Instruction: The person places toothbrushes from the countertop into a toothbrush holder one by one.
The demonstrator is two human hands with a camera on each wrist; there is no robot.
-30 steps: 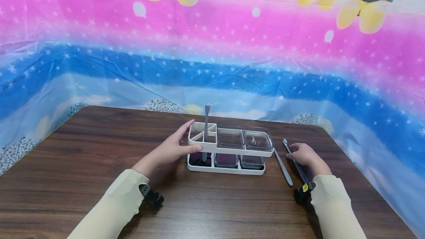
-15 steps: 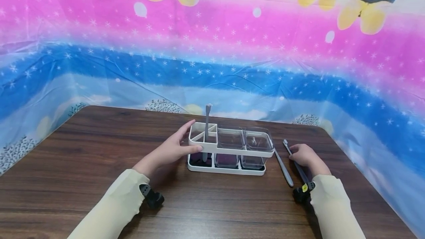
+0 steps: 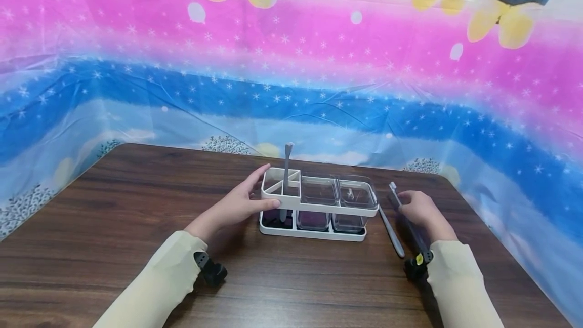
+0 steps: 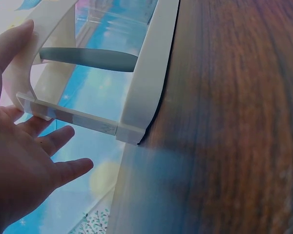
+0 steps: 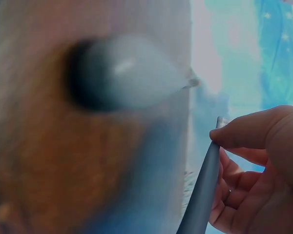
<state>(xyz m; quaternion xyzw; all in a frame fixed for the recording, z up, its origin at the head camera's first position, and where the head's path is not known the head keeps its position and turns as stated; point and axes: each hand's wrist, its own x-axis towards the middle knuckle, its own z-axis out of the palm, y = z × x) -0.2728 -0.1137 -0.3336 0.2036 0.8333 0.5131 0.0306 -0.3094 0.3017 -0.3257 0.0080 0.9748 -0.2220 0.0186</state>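
A white toothbrush holder (image 3: 328,209) with an upper rack and a lower tray stands on the table. My left hand (image 3: 234,204) grips the left end of its upper rack, thumb in front and fingers behind. A grey toothbrush (image 3: 287,161) stands upright in a slot of the rack, its handle (image 4: 90,57) reaching down to the tray. To the right of the holder, my right hand (image 3: 422,210) pinches another grey toothbrush (image 5: 203,190) between thumb and fingers, head end raised away from me.
A third grey toothbrush (image 3: 391,232) lies on the brown wooden table (image 3: 296,287) between the holder and my right hand. Two clear cups (image 3: 317,191) hang in the rack's other openings. A printed cloth (image 3: 291,100) hangs behind the table.
My right hand has closed on the toothbrush and lifted its head end slightly off the table. The left hand keeps its grip on the holder.
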